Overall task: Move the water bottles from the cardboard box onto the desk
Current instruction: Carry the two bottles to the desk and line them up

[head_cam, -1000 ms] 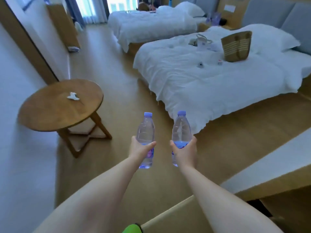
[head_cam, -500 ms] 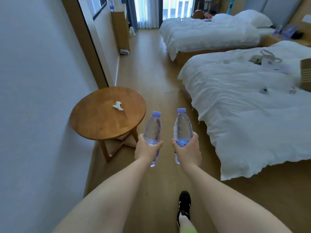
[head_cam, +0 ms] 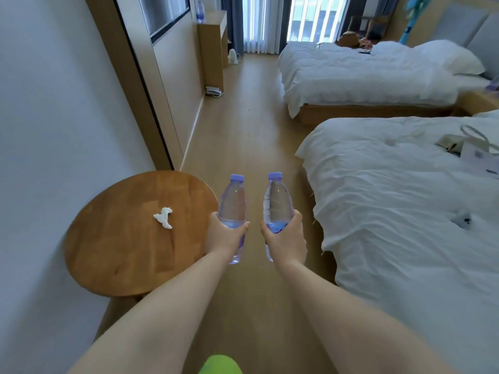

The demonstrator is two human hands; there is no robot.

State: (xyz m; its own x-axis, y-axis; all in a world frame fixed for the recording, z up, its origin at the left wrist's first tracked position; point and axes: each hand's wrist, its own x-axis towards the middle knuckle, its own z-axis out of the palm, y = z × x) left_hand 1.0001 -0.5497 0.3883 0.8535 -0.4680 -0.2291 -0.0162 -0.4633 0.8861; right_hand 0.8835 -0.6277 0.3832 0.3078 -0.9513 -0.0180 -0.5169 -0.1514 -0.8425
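I hold two clear water bottles with purple caps upright in front of me, above the wooden floor. My left hand (head_cam: pixel 225 237) grips the lower half of the left water bottle (head_cam: pixel 232 203). My right hand (head_cam: pixel 286 238) grips the right water bottle (head_cam: pixel 277 202) the same way. The two bottles stand side by side, a small gap between them. A light wooden desk (head_cam: pixel 214 36) stands far down the aisle against the left wall, with another bottle (head_cam: pixel 199 12) on top. The cardboard box is out of sight.
A round wooden side table (head_cam: pixel 129 247) with a crumpled white tissue (head_cam: pixel 163 217) stands at my left against the white wall. Two beds with white duvets (head_cam: pixel 405 211) fill the right side. A wood-floored aisle (head_cam: pixel 243 125) runs between them toward curtained windows.
My view has swung left and moved forward along the aisle; the round table is closer and the far desk has come into sight. Both hands keep the bottles upright in the same grip.
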